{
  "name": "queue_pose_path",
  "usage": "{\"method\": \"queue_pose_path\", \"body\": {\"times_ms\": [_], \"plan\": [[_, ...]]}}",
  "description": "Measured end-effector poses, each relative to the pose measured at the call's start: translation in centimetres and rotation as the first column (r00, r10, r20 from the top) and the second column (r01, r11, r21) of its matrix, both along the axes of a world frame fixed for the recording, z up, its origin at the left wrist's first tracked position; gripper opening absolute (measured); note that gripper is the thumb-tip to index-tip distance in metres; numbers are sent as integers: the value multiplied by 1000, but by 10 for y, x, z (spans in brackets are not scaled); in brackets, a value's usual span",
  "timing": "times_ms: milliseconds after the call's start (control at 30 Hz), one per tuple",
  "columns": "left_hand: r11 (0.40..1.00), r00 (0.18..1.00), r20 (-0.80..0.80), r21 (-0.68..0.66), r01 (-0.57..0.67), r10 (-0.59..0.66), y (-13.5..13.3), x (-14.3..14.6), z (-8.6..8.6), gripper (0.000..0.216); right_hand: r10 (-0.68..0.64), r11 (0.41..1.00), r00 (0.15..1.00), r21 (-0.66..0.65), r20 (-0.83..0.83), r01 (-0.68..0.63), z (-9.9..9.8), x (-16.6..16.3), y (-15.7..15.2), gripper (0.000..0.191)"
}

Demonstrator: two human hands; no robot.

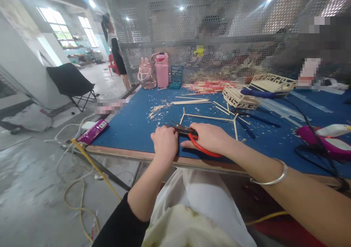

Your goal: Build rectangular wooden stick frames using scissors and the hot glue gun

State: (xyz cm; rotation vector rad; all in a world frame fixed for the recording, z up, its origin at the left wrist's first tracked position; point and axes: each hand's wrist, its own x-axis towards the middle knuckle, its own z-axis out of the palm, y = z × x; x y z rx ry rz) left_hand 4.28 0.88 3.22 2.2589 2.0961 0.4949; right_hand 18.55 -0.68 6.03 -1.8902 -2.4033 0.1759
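My right hand is closed around the red-handled scissors, just over the table's near edge. Their dark blades point left and lie across the fingertips of my left hand. That hand is curled shut with its knuckles up, and anything inside it is hidden. Right beyond both hands lies a frame of thin wooden sticks, with short sticks standing up at its corners. Loose sticks and small wood chips lie farther off on the blue tabletop.
At the back stand a pink bottle, a clear pink-lidded jug and a teal holder. Red-tipped sticks lie beside two slatted wooden pieces. Purple power strips sit at the sides. People are beyond the mesh screen.
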Motion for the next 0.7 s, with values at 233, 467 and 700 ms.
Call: {"method": "queue_pose_path", "body": {"times_ms": [233,467,700], "plan": [[1000,1000,-16,-6,-4,4,-1,1,-1,35,27,999,999,44,33,-29,-1,0,3,63],[1000,999,-37,-12,0,-1,-1,1,1,38,29,997,998,63,59,-32,2,-6,4,65],[1000,999,-42,-9,-11,11,0,2,-2,38,17,997,991,77,135,-28,4,-6,4,69]]}}
